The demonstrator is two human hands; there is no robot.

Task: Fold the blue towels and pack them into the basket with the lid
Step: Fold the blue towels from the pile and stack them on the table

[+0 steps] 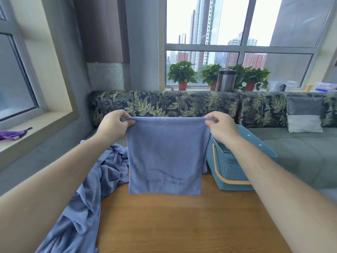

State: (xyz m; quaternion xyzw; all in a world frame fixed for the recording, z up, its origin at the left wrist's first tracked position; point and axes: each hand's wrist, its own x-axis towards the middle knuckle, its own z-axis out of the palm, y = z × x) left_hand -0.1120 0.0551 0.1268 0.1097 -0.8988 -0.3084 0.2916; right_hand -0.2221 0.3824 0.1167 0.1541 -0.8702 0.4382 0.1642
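The left hand and right hand each pinch a top corner of the towel, which hangs taut between them with the basket under the right; a slipping pinch or uneven lowering could skew the fold or snag the basket's rim.

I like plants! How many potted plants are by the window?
3 potted plants: the left plant, the middle plant just left of the metal canister, and the right plant. The canister could hide another.
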